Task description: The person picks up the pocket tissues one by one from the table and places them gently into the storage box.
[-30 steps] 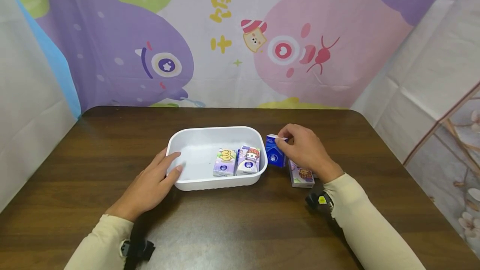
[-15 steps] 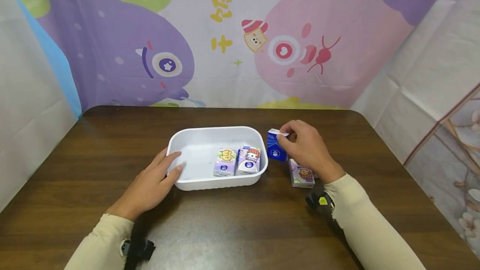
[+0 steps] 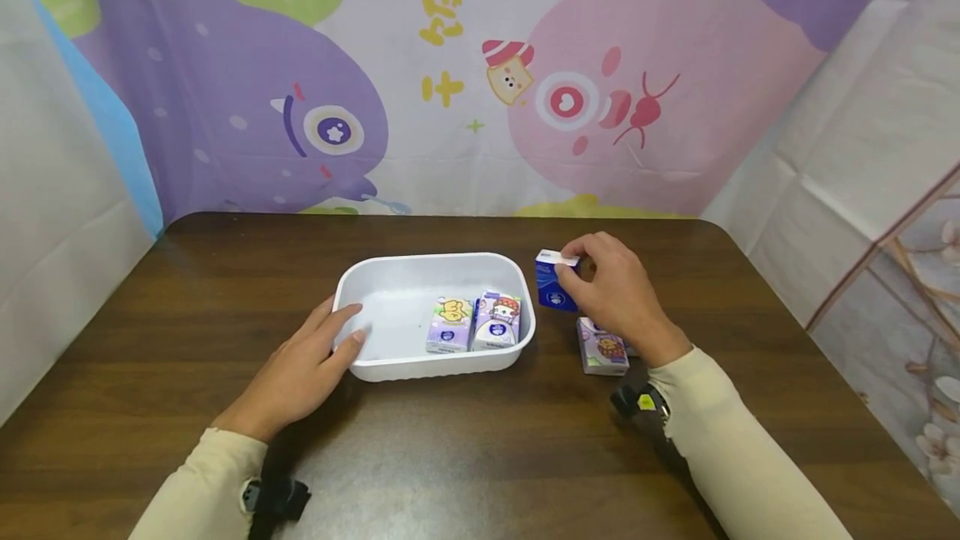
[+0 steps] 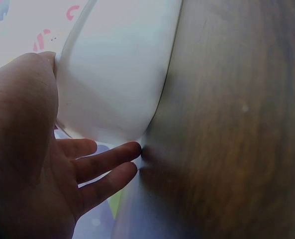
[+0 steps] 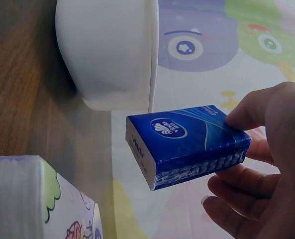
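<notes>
Right hand (image 3: 615,282): pinches the blue packet (image 3: 553,280) between thumb and fingers, raised above the tabletop (image 3: 450,457), just right of the white tray (image 3: 442,368). Left hand (image 3: 296,365): fingers spread, resting against the left end of the tray, thumb over the rim. A yellow-figure packet (image 3: 450,325) and a white-figure packet (image 3: 498,322) lie in the tray's right half. A lilac packet (image 3: 603,350) lies on the tabletop, near the right wrist.
</notes>
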The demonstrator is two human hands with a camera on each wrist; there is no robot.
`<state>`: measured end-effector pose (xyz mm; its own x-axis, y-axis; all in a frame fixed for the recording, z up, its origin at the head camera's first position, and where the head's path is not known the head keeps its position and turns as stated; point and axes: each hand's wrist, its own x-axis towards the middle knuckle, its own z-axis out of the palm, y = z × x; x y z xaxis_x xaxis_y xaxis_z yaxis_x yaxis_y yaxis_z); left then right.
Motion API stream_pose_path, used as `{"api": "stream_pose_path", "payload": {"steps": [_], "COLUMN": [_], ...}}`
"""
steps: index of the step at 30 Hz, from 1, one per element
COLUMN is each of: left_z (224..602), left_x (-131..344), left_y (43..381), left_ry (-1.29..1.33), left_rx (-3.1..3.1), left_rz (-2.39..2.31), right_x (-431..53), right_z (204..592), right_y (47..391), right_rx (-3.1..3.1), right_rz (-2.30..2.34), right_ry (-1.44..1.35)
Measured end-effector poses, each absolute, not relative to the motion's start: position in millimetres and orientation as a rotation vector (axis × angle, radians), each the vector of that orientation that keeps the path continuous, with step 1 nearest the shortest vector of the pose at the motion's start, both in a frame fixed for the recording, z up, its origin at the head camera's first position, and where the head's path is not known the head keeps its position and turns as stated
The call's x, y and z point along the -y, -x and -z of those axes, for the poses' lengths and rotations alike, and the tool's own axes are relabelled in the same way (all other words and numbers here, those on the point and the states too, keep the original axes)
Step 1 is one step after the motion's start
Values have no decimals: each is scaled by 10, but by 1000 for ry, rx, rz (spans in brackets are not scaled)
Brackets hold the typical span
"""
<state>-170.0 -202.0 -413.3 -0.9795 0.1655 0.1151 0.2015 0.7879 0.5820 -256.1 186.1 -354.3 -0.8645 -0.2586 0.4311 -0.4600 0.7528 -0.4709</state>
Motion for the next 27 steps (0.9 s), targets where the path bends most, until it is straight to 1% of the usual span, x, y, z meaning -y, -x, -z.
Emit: {"api": "stream_pose_path", "payload": {"steps": [27], "left_z": [4144], "left_x": [2023], "left_y": [1707], "left_ry": [319], "left_rx": [2901], "left_rz": [961], "right_x": [-1823], "right_z": [3497], "right_y": [2510], "right_rx": [2587], "right_rz": [-829], "right_ry": [-578]}}
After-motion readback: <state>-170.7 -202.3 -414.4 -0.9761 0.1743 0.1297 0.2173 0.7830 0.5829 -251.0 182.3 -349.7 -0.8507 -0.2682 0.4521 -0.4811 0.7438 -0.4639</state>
